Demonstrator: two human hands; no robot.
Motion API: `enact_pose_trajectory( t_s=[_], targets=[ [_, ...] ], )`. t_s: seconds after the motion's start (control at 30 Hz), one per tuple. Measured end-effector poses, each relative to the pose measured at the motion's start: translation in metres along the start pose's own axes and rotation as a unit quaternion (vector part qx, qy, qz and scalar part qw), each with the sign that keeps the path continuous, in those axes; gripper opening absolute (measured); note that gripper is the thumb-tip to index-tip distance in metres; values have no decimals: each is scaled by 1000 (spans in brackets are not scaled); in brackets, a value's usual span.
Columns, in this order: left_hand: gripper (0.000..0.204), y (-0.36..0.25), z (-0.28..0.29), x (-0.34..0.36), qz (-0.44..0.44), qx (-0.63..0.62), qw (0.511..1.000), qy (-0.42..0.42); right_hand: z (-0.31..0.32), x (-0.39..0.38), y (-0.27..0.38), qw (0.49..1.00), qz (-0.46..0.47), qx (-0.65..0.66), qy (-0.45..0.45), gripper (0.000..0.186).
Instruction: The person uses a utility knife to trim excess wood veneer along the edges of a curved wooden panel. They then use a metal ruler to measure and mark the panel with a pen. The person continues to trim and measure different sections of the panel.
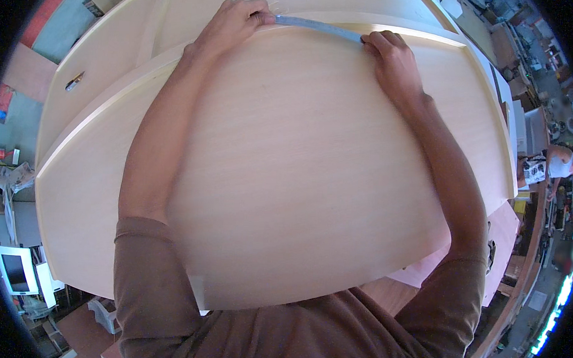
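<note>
A narrow grey-blue strip is stretched between my two hands, along a raised wooden rail at the far side of a large pale wooden panel. My left hand pinches its left end between thumb and fingers. At the other end, my right hand grips the strip with curled fingers, close to the rail. Both forearms reach out over the panel. I cannot make out exactly what the strip is.
A small cutter-like tool lies on the panel's left section, beyond a raised strip. A white-framed screen stands at lower left. At the far right another person is by a cluttered bench.
</note>
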State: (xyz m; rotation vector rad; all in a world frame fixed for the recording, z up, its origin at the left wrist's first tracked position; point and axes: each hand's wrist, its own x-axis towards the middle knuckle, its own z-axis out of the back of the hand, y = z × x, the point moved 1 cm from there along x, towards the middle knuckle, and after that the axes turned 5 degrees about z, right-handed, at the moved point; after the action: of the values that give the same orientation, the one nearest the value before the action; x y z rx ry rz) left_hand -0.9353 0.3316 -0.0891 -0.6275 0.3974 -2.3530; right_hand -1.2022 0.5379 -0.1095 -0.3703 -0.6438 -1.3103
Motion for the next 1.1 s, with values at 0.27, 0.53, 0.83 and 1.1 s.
enact_pose_trajectory(
  t_s=[0.27,0.53,0.83,1.1],
  targets=[
    [19,-6,2,-2,26,-16,999,-23,-7,12,-6,1000,-26,-12,4,17],
    [17,-22,-13,1,-103,-15,994,-25,27,-24,1,999,-47,11,22,14],
    [18,-39,-27,23,-88,-40,995,4,29,-29,-23,999,-50,-13,9,13],
    [12,-39,-28,28,-67,-21,997,-11,20,-18,-40,999,-33,-14,8,18]
  ],
)
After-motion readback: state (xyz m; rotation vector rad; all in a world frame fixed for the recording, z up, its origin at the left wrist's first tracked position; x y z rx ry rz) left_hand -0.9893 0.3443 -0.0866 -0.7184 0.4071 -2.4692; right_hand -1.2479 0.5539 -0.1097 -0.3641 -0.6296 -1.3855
